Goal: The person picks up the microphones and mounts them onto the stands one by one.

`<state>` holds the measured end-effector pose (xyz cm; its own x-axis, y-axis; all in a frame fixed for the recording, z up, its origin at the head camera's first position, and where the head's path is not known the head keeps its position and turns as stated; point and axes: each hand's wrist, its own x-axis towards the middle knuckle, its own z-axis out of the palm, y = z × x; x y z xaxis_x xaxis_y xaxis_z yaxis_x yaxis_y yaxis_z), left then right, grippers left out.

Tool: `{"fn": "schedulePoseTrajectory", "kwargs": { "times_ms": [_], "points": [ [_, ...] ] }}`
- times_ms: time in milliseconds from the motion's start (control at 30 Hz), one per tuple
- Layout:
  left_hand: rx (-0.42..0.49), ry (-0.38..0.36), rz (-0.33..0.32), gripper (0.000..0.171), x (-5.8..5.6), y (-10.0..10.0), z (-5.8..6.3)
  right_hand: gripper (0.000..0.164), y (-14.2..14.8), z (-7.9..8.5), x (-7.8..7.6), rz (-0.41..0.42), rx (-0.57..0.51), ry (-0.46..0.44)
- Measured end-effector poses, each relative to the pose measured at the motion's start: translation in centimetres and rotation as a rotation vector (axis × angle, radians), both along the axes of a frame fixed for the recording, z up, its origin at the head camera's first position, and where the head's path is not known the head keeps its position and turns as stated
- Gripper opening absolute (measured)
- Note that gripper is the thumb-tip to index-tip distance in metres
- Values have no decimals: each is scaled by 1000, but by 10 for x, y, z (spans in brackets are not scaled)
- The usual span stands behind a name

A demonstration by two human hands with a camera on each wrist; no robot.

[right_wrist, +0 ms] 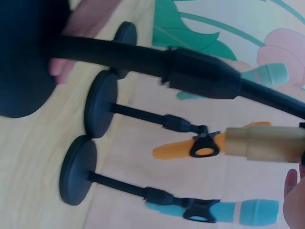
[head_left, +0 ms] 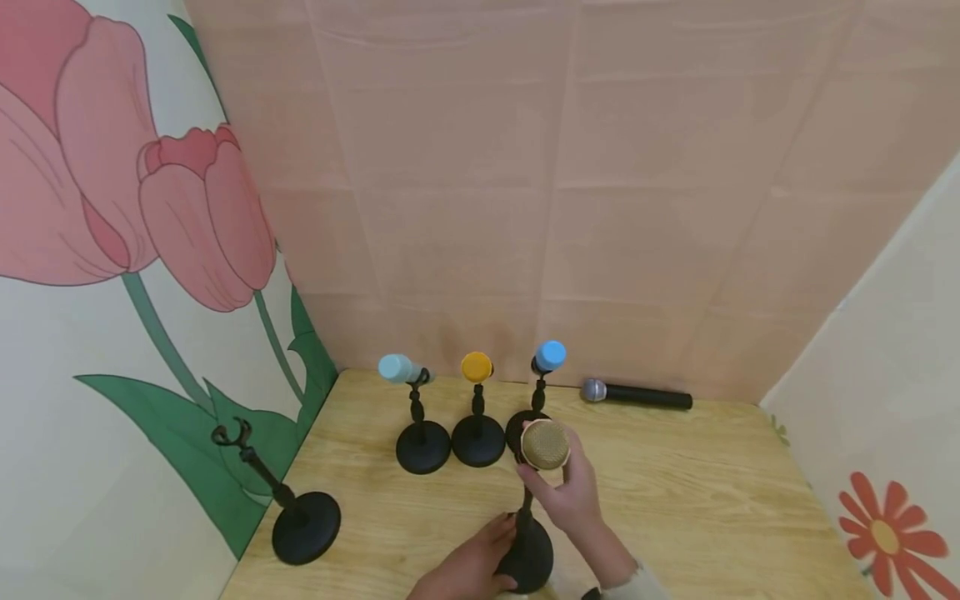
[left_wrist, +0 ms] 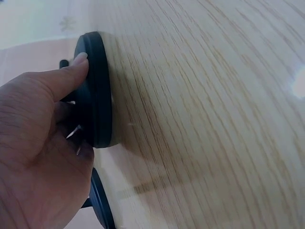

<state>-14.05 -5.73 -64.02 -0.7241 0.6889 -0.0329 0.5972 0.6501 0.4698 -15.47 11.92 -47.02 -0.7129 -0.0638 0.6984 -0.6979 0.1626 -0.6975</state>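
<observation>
My right hand [head_left: 576,498] grips a gold microphone [head_left: 545,444], its mesh head facing up at the head camera. Below it rises a black microphone stand [head_left: 534,558]; the microphone's body [right_wrist: 271,143] shows near the top of the stand's pole [right_wrist: 119,57] in the right wrist view. Whether it sits in the clip is hidden. My left hand [head_left: 474,560] holds that stand low down. In the left wrist view, the left thumb lies on the round base [left_wrist: 97,90], with the other fingers around behind it near the pole. The base stands on the wooden table.
Behind, three stands hold a pale teal microphone [head_left: 396,367], an orange microphone [head_left: 476,367] and a blue microphone [head_left: 551,356]. A black microphone with a silver head [head_left: 648,396] lies by the back wall. Another stand [head_left: 306,529], its clip bare, stands at the left edge.
</observation>
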Motion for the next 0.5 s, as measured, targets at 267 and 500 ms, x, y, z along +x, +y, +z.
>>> {"fn": "schedulePoseTrajectory", "kwargs": {
  "times_ms": [267,500],
  "points": [
    [8,-4,16,67,0,2,1,59,23,-28,3,-132,117,-114],
    [24,33,-14,69,-1,1,-1,44,39,-72,-1,-157,257,-104]
  ]
}}
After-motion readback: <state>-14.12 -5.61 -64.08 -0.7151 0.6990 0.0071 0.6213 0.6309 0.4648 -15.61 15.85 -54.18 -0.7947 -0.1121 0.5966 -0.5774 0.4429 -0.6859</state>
